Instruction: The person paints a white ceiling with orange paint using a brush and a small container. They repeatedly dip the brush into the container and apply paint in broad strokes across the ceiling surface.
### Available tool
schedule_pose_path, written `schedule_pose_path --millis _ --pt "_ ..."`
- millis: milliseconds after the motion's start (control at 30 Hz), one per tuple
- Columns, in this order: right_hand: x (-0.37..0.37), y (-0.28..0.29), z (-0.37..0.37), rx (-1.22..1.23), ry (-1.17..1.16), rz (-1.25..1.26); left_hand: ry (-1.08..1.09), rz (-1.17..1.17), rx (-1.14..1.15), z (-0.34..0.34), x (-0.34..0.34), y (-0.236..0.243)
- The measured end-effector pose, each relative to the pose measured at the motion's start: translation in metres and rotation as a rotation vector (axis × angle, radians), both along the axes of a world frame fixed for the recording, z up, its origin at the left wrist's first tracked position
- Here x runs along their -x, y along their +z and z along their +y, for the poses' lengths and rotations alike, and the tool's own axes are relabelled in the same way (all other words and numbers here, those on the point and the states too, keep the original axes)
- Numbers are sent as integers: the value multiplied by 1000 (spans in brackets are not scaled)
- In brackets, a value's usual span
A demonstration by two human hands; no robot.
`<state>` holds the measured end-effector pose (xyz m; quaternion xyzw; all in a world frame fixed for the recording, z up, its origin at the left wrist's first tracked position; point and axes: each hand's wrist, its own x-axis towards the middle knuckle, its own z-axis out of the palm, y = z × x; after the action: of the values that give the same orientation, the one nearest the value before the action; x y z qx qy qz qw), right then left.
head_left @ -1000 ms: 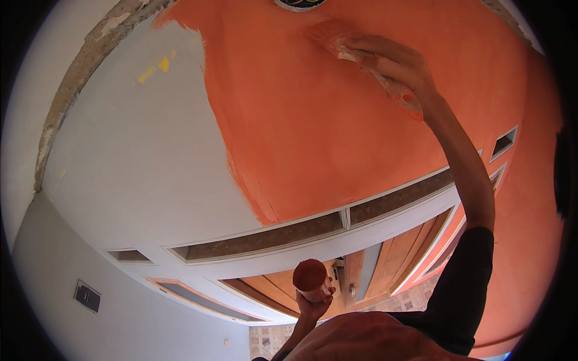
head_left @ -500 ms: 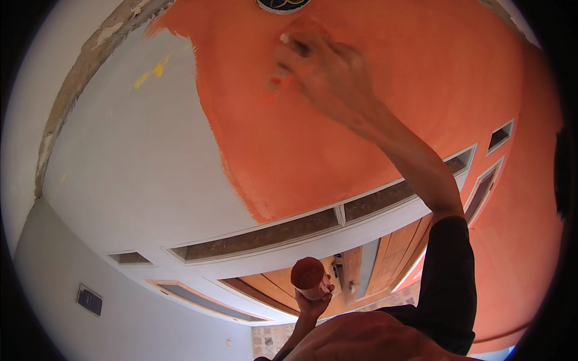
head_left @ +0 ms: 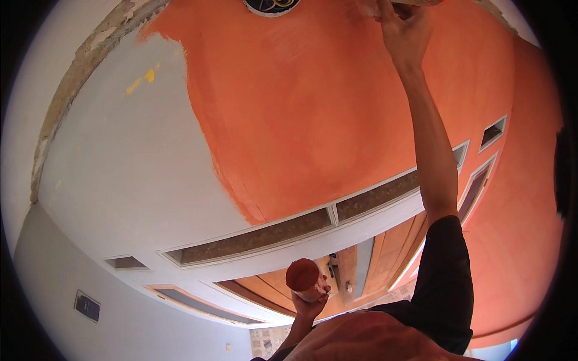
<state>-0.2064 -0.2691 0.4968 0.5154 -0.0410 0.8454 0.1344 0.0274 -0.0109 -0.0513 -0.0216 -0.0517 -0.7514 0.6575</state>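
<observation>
Looking up high now, to the right grip, grasping a paint-smeared tool, probably a brush, partly lost beyond the top edge and close against the orange wall; cannot tell whether touching. Probably light and stiff along the handle, soft and springy at the bristles, likely slippery wherever wet; best pinched low, just behind the bristles, between thumb and fingers, staying clear of the wet tip. Now dropping down, well below that grip and to its left, to the left grip, wrapped around a cup, smeared outside and dull red within. Cannot tell how full. Likely thin in the side, heavier with any paint inside, quick to slop if tipped and apt to give under a hard squeeze; best taken round the side, below the rim, with support from the palm, keeping the mouth upward. Spotting, well left of the right grip, the grey stretch without orange; and, between the two grips, a long window strip, apart from both.
</observation>
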Motion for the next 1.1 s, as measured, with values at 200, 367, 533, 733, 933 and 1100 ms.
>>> schedule_pose_path --millis 200,367,533,733,933,1100 --pt "-18 0 29 169 -396 153 -21 32 45 -2 -1 -3" --pt "-106 -61 66 328 -528 542 -37 51 80 -3 -1 -5" --pt "-103 -66 70 -15 122 708 -20 37 29 -1 0 -4" --pt "-20 13 13 72 93 190 -16 21 -29 4 -2 -2" --pt "-13 25 16 173 -353 176 -24 73 23 4 -6 -6" --pt "-73 -48 49 483 -655 541 10 34 -2 4 -6 -6"
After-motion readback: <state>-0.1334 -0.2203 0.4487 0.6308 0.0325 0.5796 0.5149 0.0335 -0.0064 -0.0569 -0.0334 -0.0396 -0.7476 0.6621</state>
